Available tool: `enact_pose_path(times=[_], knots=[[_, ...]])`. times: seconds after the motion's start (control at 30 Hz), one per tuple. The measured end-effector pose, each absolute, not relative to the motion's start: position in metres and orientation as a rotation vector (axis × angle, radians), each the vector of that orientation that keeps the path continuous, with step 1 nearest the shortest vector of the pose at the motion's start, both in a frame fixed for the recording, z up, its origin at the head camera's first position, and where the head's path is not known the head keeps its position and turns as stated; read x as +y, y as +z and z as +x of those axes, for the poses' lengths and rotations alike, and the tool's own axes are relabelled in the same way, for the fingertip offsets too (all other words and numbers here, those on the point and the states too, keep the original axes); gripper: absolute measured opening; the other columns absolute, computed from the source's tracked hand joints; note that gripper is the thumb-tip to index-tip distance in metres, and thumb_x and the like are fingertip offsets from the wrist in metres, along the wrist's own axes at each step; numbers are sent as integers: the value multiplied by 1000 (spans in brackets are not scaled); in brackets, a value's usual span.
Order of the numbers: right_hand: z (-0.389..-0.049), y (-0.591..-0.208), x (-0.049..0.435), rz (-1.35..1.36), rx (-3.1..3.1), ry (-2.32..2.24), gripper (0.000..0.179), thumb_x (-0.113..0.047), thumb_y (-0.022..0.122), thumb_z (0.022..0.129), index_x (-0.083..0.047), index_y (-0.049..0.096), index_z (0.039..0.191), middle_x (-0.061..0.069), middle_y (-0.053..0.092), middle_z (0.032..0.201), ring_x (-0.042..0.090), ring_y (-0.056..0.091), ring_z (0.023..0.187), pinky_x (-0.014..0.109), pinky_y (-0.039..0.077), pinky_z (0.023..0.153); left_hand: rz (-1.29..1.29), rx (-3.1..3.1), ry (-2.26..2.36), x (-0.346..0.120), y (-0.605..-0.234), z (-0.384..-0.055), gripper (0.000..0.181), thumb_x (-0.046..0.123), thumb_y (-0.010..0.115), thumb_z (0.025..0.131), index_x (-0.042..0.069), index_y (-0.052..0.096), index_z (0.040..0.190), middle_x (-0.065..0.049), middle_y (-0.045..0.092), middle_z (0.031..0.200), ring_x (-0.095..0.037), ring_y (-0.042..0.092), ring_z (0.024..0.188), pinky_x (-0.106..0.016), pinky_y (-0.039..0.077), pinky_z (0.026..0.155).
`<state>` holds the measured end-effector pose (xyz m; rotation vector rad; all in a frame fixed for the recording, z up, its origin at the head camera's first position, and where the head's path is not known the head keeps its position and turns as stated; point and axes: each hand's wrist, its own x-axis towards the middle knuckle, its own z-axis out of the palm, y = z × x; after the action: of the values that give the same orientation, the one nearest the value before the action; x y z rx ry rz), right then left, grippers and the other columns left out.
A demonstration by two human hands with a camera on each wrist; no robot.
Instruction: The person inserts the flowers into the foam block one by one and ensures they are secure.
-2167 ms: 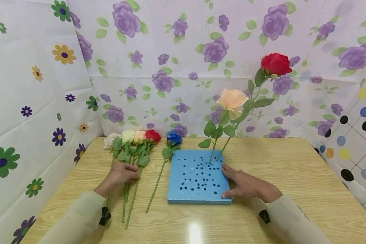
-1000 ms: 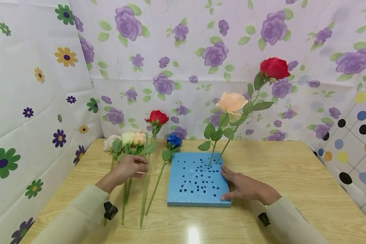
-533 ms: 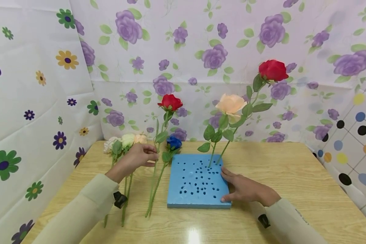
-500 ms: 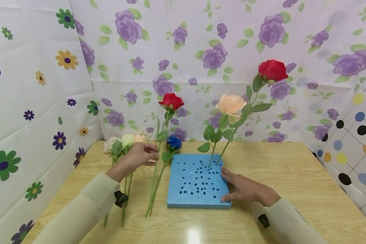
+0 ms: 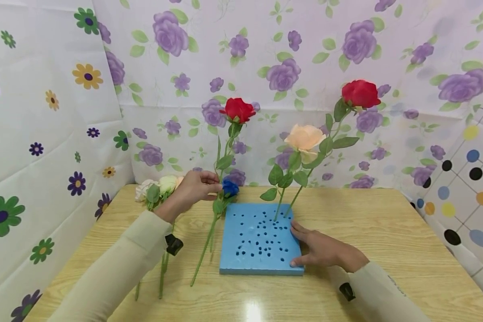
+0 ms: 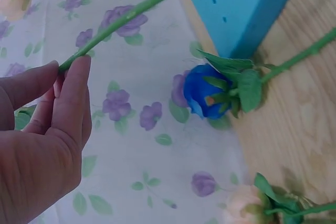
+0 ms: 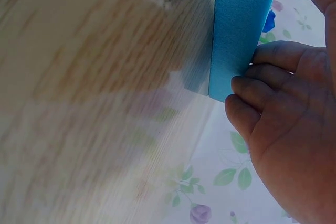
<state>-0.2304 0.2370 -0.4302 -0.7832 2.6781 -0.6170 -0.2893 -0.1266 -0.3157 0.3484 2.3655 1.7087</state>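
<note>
Thumb and fingers of my left hand [image 5: 197, 188] pinch the green stem of a red rose [image 5: 238, 110], held nearly upright with its bloom leaning right. In the left wrist view the pinched stem [image 6: 126, 17] slants up from the fingertips. Behind the hand lies a blue rose [image 5: 230, 188], beside a blue foam block [image 5: 261, 237] dotted with holes. My right hand [image 5: 326, 248] rests against the block's right side, thumb near the front corner; its fingertips touch the side face in the right wrist view. A peach rose [image 5: 305, 138] and another red rose [image 5: 361, 94] stand in the block.
Left of the block, white [image 5: 145, 190] and cream [image 5: 167, 184] roses lie on the wooden table [image 5: 346, 210], partly behind my left arm, with a peach one [image 6: 244, 205] beside them. Flower-printed cloth [image 5: 257, 67] hangs behind and along the sides.
My left hand has lifted a red rose from the bunch at the left and carried it up and right, past the blue rose. My right hand has stayed at the foam block.
</note>
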Motion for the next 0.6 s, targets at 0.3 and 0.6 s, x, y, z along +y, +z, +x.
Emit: enact_pose_path(times=[0.3,0.6], knots=[[-232,-432,239,-835,2670,-597,105,-58,71,86,10,27,152,23,13,163,44,26,144,55,31,114,374,2384,1753,-107,-310,-298,28,4,63,98,-8,61,124,-20,59,118,-34,62,112,-40,57,92],[-233,-433,239,-844,2671,-586,105,-59,71,86,10,27,152,23,13,163,44,25,144,55,31,114,415,2369,1848,-88,-309,-306,23,3,62,99,-8,63,119,-24,61,121,-37,61,112,-38,57,92]])
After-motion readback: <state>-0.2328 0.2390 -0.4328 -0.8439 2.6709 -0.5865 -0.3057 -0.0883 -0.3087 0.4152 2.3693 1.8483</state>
